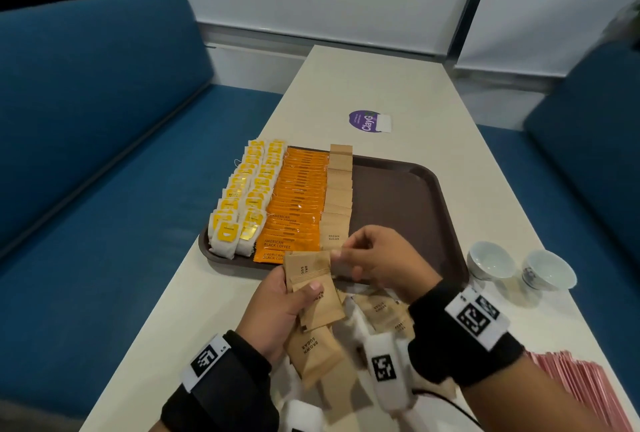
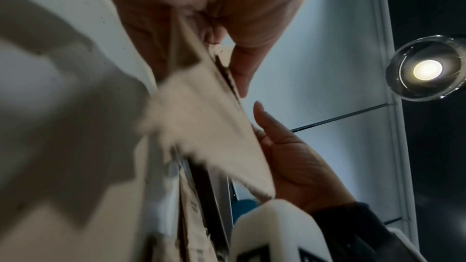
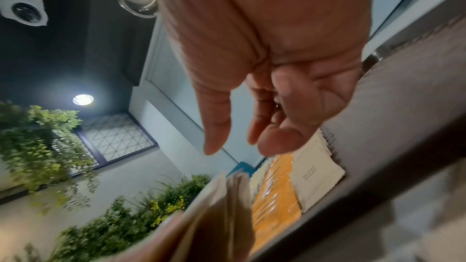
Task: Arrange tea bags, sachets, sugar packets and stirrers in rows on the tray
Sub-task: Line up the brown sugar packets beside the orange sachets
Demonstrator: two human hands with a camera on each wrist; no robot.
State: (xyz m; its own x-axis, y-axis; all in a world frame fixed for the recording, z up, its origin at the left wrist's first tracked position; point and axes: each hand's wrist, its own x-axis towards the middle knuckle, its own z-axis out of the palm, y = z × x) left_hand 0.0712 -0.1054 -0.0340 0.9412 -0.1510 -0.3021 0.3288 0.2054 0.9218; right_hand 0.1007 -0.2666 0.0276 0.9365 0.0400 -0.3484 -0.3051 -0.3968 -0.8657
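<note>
Brown sugar packets fanned over the tray's near edge

Left hand (image 1: 277,307) grips a fan of sugar packets (image 1: 313,288) with thumb curled on top; right hand (image 1: 377,258) pinches one packet at the fan's edge. On the brown tray (image 1: 398,196) lie rows of yellow tea bags (image 1: 242,199), orange sachets (image 1: 298,203) and brown sugar; pink stirrers (image 1: 581,383) rest on the counter (image 1: 381,85).
</note>
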